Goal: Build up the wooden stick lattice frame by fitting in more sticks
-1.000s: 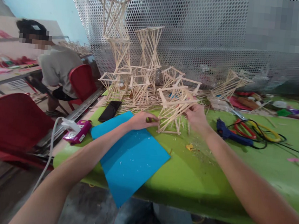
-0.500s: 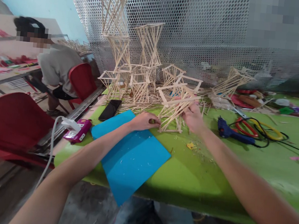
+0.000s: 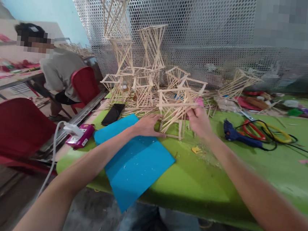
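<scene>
A small cage-like frame of thin wooden sticks (image 3: pixel 175 108) stands on the green table (image 3: pixel 218 180) in front of me. My right hand (image 3: pixel 198 121) grips its upper right side with closed fingers. My left hand (image 3: pixel 149 125) is closed at the frame's lower left corner, beside the bottom stick; whether it still holds a small tool is hidden. Behind the frame stand several taller stick towers (image 3: pixel 136 61).
A blue sheet (image 3: pixel 133 164) hangs over the table's near edge. A black phone (image 3: pixel 112 114), a pink power strip (image 3: pixel 80 134), a blue glue gun (image 3: pixel 235 134) with cables, and loose sticks lie around. A seated person (image 3: pixel 57 70) and red chairs (image 3: pixel 11 127) are at left.
The stick frame has been turned and shifted slightly left between my hands. My left hand moved in against its lower corner; the small object seen in it earlier no longer shows.
</scene>
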Demonstrator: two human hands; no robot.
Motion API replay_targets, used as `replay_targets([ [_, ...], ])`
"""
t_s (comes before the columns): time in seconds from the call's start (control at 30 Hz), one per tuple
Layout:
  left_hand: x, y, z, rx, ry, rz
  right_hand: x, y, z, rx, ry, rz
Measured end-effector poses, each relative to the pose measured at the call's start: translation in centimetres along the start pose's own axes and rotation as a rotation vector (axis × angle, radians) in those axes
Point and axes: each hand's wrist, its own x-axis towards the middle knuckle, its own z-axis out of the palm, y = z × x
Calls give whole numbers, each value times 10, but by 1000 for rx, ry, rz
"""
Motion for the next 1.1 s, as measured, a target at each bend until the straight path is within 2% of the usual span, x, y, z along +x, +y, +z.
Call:
replay_targets([
  [0.1,4,-5,0,-21,-22,-2,3,-7,-11,-134,102,-39],
  [0.17,4,-10,-2,-27,-20,-6,6,-6,-22,-217,72,-26],
  [0.3,-1,-19,-9,4,10,-13,12,3,-39,-784,-34,-93],
  [0.4,-9,-25,-23,5,91,17,11,0,-41,-965,14,-164],
  [0.47,-13,-28,-32,-42,118,91,6,-9,-35,-904,17,-200],
  [0.53,-16,-29,-38,-90,67,205,-3,-21,-24,-791,-129,-181],
  [0.63,-16,-23,-37,-143,28,270,-21,-29,0,-594,-517,68],
  [0.7,-14,-18,-32,-137,31,239,-32,-26,17,-492,-606,235],
  [0.77,-13,-12,-26,-120,42,192,-39,-18,31,-420,-613,321],
  [0.9,-10,-7,-19,-119,46,181,-42,-4,42,-302,-608,313],
  [1.1,-8,-4,-11,-43,55,123,-41,-7,44,-467,-547,213],
])
